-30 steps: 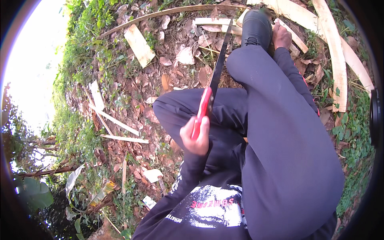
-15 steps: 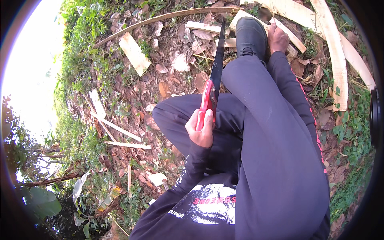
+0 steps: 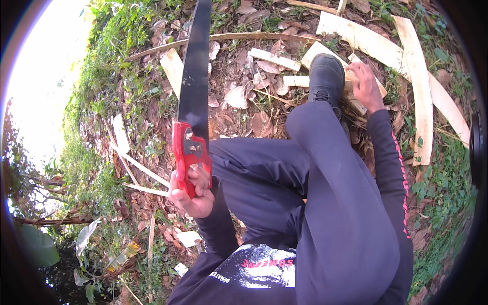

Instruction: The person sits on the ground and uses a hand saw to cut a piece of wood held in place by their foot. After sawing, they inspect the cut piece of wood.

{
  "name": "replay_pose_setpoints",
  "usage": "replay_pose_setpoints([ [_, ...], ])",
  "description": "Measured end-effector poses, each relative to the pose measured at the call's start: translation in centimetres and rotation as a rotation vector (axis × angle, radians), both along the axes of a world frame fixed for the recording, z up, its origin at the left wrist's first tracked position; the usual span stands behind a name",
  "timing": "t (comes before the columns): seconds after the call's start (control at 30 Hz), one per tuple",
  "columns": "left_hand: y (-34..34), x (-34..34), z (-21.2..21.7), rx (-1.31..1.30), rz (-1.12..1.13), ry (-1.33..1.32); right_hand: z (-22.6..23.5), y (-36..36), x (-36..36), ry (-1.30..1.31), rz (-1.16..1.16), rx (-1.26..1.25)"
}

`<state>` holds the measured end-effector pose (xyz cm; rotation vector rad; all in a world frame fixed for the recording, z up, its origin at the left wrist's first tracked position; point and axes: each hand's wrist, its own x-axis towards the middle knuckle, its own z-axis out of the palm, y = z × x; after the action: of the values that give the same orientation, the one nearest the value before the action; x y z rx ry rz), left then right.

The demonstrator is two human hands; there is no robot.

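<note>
Over leaf-strewn ground (image 3: 229,114), the left hand (image 3: 194,199) curls its fingers around the red handle (image 3: 179,147) of a handsaw (image 3: 194,86), which points forward; beside the black boot (image 3: 326,81), the right hand (image 3: 367,87) has loosely bent, partly open fingers near wooden boards (image 3: 314,53), contact unclear.

A torn, yellowing leaf (image 3: 120,260) droops at the lower left. Just above and left of this leaf hangs a whitish, curled leaf (image 3: 85,237); farther left is a broad green leaf (image 3: 39,247). A brown branch (image 3: 56,222) runs above and to the left of the yellowing leaf, and a thin stalk (image 3: 132,292) slants below it. To its right lies a pale scrap (image 3: 188,238). Green grass (image 3: 91,168) spreads above it, dry leaves (image 3: 235,97) scatter up and right, and low green plants (image 3: 441,190) grow far right of it.
</note>
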<state>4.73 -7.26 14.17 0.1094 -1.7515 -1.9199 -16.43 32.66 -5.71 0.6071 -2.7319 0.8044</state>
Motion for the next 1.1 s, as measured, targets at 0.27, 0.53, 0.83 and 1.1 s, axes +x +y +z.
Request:
replay_pose_setpoints([
  [0.27, 0.0, 0.7, -2.7, 0.038, 0.014, -0.113, 0.3, -0.7, 2.9, -0.140, 0.036, 0.204],
  [0.53, 0.7, -0.5, -2.7, 0.093, -0.010, -0.162, -0.8, 0.0, 1.7, -0.100, 0.035, 0.146],
  [0.83, 0.4, -0.8, -4.4, 0.175, -0.002, -0.145, 0.2, 2.2, 0.2, -0.198, -0.072, -0.215],
  [1.1, 1.8, -2.1, -13.9, -0.425, 0.081, -0.254, 0.2, 4.8, 0.7, -0.374, -0.362, -0.630],
])
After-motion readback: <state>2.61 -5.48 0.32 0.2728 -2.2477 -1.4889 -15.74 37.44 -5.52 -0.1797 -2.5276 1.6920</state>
